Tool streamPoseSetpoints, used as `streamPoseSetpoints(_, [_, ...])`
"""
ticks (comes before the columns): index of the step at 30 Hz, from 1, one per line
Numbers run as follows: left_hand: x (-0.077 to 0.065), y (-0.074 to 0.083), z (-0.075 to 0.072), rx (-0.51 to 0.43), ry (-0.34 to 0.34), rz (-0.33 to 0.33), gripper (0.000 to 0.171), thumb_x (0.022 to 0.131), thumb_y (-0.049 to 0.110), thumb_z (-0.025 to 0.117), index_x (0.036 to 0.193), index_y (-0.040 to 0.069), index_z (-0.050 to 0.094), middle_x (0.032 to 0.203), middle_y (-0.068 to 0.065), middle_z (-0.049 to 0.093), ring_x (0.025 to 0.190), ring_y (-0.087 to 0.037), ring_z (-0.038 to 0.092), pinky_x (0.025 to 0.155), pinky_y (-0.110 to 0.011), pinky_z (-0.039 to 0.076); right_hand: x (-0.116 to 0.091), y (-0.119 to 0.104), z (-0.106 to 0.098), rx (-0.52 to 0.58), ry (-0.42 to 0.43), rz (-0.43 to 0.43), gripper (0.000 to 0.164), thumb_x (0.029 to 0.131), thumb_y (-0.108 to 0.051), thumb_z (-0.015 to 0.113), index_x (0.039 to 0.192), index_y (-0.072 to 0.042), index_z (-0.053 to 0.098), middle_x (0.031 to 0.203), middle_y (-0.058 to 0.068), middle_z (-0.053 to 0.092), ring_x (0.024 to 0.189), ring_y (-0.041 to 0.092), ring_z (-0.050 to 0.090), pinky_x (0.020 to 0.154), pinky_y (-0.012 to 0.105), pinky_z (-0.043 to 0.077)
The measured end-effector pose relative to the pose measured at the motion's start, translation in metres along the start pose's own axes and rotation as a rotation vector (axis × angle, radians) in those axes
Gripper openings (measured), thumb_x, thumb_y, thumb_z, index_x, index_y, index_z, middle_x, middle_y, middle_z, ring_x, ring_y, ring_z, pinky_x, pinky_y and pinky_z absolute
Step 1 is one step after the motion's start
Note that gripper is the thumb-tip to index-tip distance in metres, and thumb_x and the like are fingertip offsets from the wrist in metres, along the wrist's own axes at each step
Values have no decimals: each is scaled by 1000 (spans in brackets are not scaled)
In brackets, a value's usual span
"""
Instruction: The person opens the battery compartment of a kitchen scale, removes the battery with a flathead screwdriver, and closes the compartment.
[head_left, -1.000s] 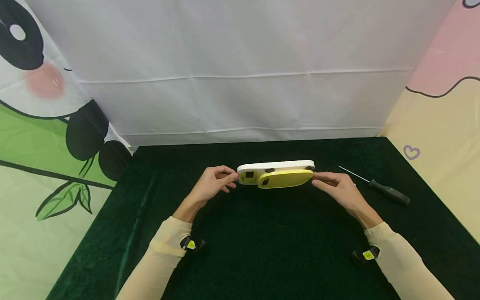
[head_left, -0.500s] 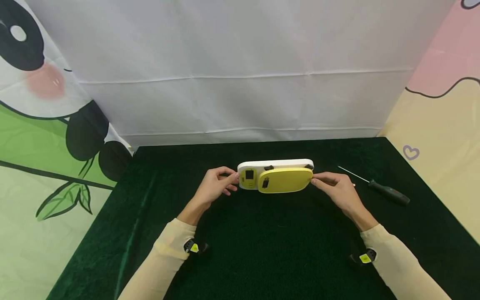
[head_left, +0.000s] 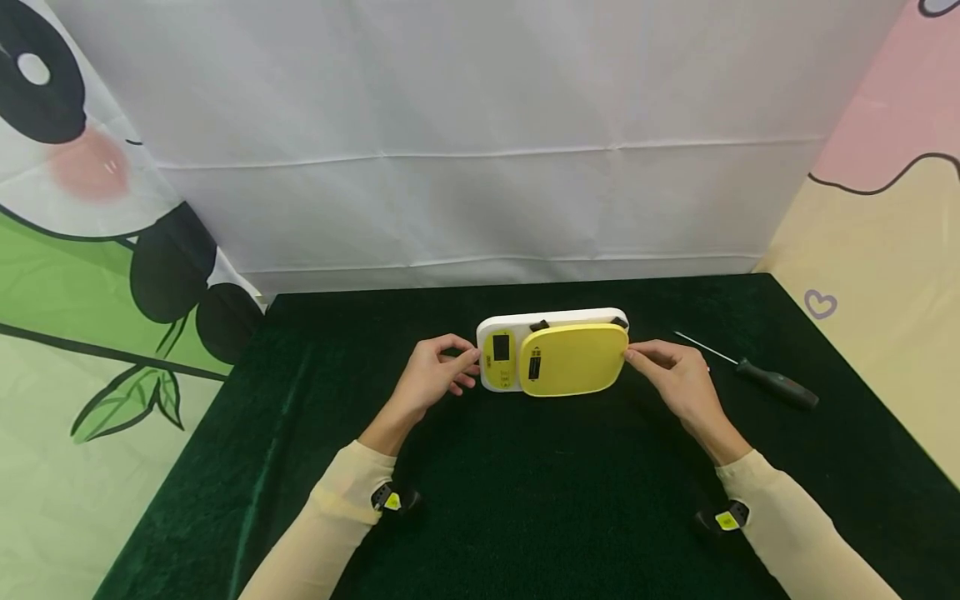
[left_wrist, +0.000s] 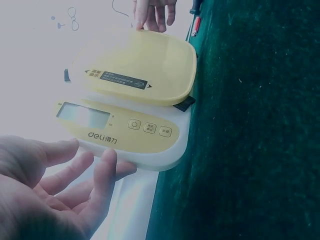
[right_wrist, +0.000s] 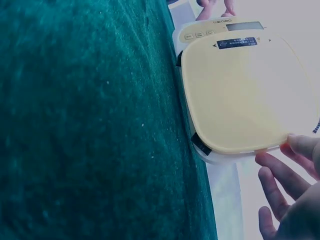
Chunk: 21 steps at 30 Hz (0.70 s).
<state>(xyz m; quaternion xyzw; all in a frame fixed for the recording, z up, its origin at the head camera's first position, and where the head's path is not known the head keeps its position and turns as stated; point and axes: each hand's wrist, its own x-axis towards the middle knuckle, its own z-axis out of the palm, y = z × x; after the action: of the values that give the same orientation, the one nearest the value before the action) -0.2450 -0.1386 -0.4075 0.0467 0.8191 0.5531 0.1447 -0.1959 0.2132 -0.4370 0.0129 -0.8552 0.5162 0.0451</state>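
A white and yellow kitchen scale (head_left: 495,389) stands tilted up over the dark green cloth, its face toward me. Its display (left_wrist: 84,116) and several buttons are at the left end; the yellow weighing platform (head_left: 573,362) takes up the right. Small black pieces (left_wrist: 185,104) show between platform and body. My left hand (head_left: 431,375) holds the display end, thumb and fingertips at the edge. At the opposite end, my right hand (head_left: 675,379) pinches the edge, with thumb tip at the platform rim in the right wrist view. The scale's back is hidden.
A screwdriver (head_left: 776,385) with a dark handle lies to the right of my right hand, its thin shaft pointing back and left. Dark green cloth (head_left: 525,500) covers the table. A white curtain (head_left: 480,208) hangs behind it, with printed cloth at both sides.
The scale has tipped upward between both hands. Its top edge has risen and its face, first seen almost edge-on, now turns more toward me. The screwdriver has stayed put.
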Motion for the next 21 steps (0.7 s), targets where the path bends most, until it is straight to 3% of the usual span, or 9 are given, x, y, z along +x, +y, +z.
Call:
streamPoseSetpoints(8, [-1, 1, 2, 16, 49, -4, 23, 97, 30, 62, 111, 11, 65, 99, -13, 75, 68, -17, 69, 60, -30, 55, -2, -4, 3, -26, 35, -4, 40, 96, -44, 59, 117, -11, 69, 116, 10, 68, 103, 20, 60, 91, 41, 48])
streamPoseSetpoints(15, [-2, 0, 1, 40, 64, -14, 19, 94, 22, 66, 110, 12, 65, 96, -13, 74, 67, -17, 68, 59, -28, 54, -3, -2, 5, -16, -7, 4, 44, 94, -42, 63, 126, -12, 65, 120, 13, 67, 111, 29, 60, 96, 53, 47])
streamPoseSetpoints(21, [0, -4, 3, 89, 62, -15, 26, 89, 16, 72, 113, 13, 64, 88, -8, 75, 69, -21, 69, 60, -30, 54, -1, 3, 4, -16, -45, -38, 40, 96, -23, 63, 134, -11, 60, 117, 15, 68, 112, 28, 58, 93, 46, 47])
